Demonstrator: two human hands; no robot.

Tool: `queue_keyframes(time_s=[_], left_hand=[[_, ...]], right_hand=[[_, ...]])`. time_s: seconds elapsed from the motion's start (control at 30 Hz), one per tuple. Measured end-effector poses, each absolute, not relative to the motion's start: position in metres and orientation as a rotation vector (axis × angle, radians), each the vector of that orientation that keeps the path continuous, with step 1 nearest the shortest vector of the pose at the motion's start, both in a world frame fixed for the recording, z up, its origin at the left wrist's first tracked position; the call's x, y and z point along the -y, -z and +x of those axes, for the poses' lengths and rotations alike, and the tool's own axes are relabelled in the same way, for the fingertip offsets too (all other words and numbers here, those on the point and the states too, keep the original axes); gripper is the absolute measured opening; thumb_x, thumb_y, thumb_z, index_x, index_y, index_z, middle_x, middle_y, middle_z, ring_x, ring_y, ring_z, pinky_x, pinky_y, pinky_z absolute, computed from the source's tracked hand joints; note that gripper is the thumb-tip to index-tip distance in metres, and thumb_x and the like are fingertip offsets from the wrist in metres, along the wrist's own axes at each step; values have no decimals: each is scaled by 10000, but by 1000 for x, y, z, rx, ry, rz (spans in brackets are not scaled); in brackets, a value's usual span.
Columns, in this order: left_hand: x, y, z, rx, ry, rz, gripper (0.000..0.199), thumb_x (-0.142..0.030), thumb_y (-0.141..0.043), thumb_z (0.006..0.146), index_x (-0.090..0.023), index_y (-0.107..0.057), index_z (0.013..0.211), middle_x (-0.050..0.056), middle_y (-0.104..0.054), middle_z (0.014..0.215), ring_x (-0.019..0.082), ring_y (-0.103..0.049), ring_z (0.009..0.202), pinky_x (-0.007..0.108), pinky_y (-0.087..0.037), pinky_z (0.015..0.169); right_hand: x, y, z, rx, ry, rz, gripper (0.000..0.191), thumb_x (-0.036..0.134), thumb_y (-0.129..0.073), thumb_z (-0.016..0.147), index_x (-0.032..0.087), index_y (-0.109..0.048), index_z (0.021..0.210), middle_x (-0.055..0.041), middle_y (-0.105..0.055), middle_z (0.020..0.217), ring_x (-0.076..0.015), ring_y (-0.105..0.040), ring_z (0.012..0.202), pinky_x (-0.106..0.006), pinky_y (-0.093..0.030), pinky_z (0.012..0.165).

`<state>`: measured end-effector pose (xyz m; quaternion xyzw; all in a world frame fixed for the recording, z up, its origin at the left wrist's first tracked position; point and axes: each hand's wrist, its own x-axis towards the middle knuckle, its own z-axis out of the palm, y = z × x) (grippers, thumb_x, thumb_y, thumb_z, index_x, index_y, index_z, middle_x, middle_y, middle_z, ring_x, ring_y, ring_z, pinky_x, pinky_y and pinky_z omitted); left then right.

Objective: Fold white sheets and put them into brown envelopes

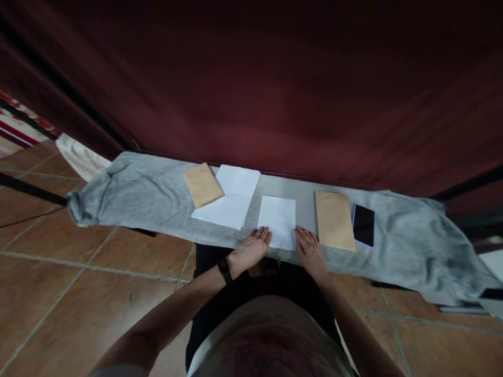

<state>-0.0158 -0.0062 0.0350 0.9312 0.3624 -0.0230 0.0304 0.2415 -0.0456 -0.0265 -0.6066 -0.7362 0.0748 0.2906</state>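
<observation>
A small white sheet of paper (277, 221), perhaps folded, lies flat on the grey cloth in front of me. My left hand (255, 245) rests at its lower left edge, fingers stretched out and touching the paper. At the lower right edge lies my right hand (310, 248), its fingers extended along the side of the sheet. Neither hand grips anything. Just right of my right hand is a brown envelope (335, 220). To the left, a stack of larger white sheets (238, 193) is partly covered by another brown envelope (203, 184).
A dark-screened phone (363, 225) in a pale purple case lies right of the right envelope. The narrow bench is draped with a wrinkled grey cloth (153, 196). Behind it hangs a dark red curtain (251, 104). Brown floor tiles (58, 293) show below.
</observation>
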Motion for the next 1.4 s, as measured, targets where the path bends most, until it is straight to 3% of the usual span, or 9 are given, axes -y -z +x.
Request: queue_keyframes(time_s=[0.37,0.53,0.73,0.87,1.0,1.2,1.4], left_hand=[[-2,-37,-19,-1013,-14,2728,517,-88,-505,887,-111,-518,1404,194,-482,1531,259,-452,1434,410,-342,1186],[-2,-30,-13,-1293,-441,2306,533,-195,-549,901,-145,-488,1428,164,-423,1576,268,-455,1423,413,-422,1136],[-26,-26,-13,-1571,-747,1324,503,-258,-684,846,-188,-572,1332,84,-689,1162,225,-662,1043,336,-544,885],[-35,-26,-11,-1537,-849,934,576,-246,-762,778,-208,-561,1316,28,-668,986,140,-649,799,228,-506,657],[-35,-28,-8,-1498,-826,922,676,-202,-776,729,-208,-530,1359,-44,-613,758,99,-575,605,192,-413,544],[-37,-34,-2,-1438,-850,874,767,-116,-715,684,-206,-489,1412,-79,-580,693,85,-520,531,192,-364,510],[-48,-39,-12,-1328,-787,747,832,-71,-624,639,-154,-462,1451,-110,-464,563,78,-420,466,179,-289,467]], right_hand=[[36,26,253,2120,-358,-1653,582,146,-450,865,279,-577,1417,-44,-533,1516,-251,-468,1417,-534,-344,1177],[35,28,258,2126,-458,-1648,696,121,-472,790,267,-521,1468,-45,-491,1550,-255,-431,1445,-538,-321,1188],[32,30,262,2142,-521,-1632,731,120,-503,780,288,-489,1492,-51,-468,1566,-258,-404,1465,-542,-312,1192],[30,30,265,2163,-547,-1615,735,132,-534,792,309,-470,1502,-53,-449,1579,-258,-386,1478,-538,-323,1189],[30,29,265,2144,-550,-1585,756,113,-534,789,290,-445,1519,-64,-441,1583,-250,-375,1484,-531,-327,1196],[34,26,261,2094,-528,-1554,732,125,-545,806,287,-450,1513,-68,-500,1542,-254,-419,1459,-556,-317,1207],[33,26,257,1930,-537,-1456,810,144,-572,831,292,-309,1582,-73,-460,1570,-236,-433,1451,-514,-364,1202]])
